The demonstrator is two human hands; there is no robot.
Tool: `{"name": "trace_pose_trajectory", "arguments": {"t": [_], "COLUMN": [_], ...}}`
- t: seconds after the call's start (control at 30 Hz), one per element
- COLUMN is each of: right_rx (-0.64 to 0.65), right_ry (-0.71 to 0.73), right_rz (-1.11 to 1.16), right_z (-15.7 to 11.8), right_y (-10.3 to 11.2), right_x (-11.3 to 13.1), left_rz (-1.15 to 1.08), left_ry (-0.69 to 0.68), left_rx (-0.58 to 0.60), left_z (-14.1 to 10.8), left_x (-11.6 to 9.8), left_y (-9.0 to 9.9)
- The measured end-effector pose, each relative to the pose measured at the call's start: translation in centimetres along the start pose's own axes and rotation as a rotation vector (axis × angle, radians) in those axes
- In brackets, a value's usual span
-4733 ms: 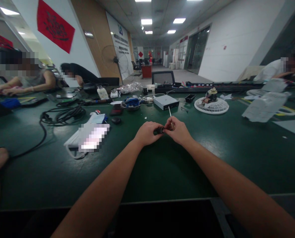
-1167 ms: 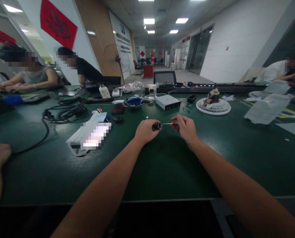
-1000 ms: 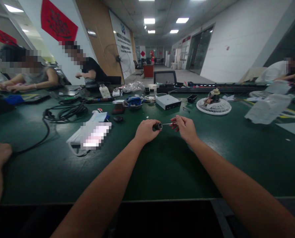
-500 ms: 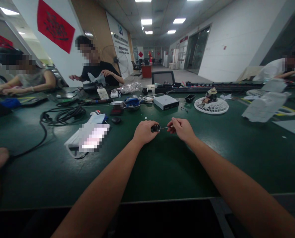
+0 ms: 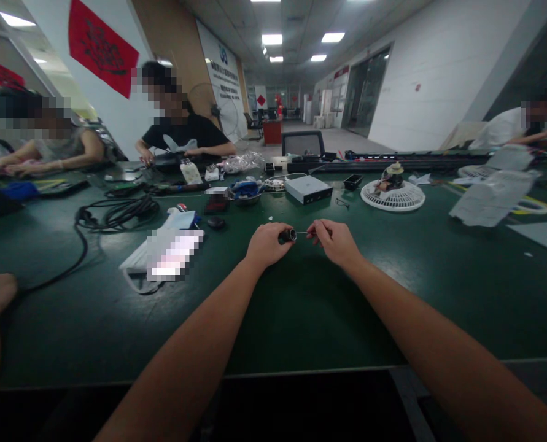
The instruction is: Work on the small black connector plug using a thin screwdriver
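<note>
- Can see dark lettering (image 5: 222, 69) on the wall sign (image 5: 212, 46), black brushwork (image 5: 102, 46) on the red poster (image 5: 123, 83); cannot read either.
- Can see blue material (image 5: 246, 189) in a bowl (image 5: 245, 201).
- Grips a black cylinder (image 5: 287, 236) in left hand (image 5: 266, 244), above green table (image 5: 310, 319).
- Pinches a thin-shafted tool (image 5: 302, 233) in right hand (image 5: 334, 240), aimed at the cylinder's open end.

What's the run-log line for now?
left hand: holds black cylindrical part; right hand: holds screwdriver, pointing toward part; contact: unclear; beyond: optical drive
</note>
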State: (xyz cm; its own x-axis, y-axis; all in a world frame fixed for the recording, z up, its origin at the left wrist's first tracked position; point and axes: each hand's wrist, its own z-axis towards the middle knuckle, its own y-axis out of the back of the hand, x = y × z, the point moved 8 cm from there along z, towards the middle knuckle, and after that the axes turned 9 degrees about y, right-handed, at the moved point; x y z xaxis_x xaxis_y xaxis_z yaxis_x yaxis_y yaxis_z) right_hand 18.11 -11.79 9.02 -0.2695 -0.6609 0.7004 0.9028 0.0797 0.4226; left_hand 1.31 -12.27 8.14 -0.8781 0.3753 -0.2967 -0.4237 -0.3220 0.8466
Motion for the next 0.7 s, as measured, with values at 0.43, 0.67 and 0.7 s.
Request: {"name": "trace_pose_trajectory", "arguments": {"t": [0.43,0.67,0.7], "right_rx": [-0.059,-0.007,0.016], "right_ry": [-0.061,-0.102,-0.108], "right_rz": [0.161,0.157,0.174], "right_z": [0.0,0.1,0.1], "right_y": [0.3,-0.4,-0.7], "right_x": [-0.8,-1.3,-1.2], "left_rz": [0.007,0.026,0.029], "left_ry": [-0.015,0.021,0.020], "left_rx": [0.002,-0.014,-0.011], "left_z": [-0.1,-0.1,-0.2], "left_x": [-0.7,0.2,0.2], "left_y": [-0.1,0.0,0.0]}}
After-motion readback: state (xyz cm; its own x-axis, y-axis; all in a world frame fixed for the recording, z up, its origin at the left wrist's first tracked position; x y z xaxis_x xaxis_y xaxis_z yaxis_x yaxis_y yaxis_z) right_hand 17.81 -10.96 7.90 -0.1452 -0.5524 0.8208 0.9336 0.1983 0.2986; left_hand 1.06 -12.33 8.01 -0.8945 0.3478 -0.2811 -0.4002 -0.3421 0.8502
